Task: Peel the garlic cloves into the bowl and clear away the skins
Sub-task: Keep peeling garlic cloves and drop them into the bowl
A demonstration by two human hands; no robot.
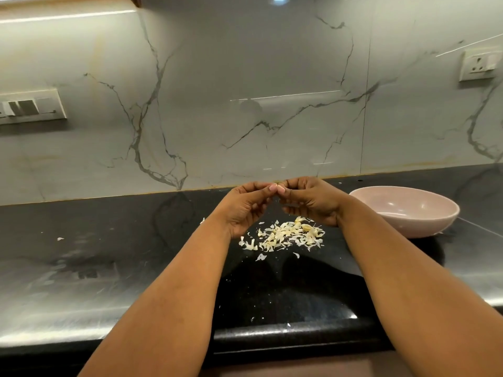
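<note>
Two bare forearms reach forward over the near edge of a glossy black worktop (136,268). Just beyond the wrists lies a loose heap of pale garlic skins (283,236), with what looks like one clove (307,227) still among them and stray flakes scattered around. Above the heap, the left hand (245,206) and right hand (313,200) meet at the fingertips, each grip closed in a pinch on a small object between them, probably a clove being peeled, though it is nearly hidden. To the right and slightly farther back sits a pink bowl (408,213); its visible inside shows no cloves, but the bottom is out of sight. Behind is a marble-patterned wall. Judging by this, peeling is well under way, and clearing the skins has not begun.
</note>
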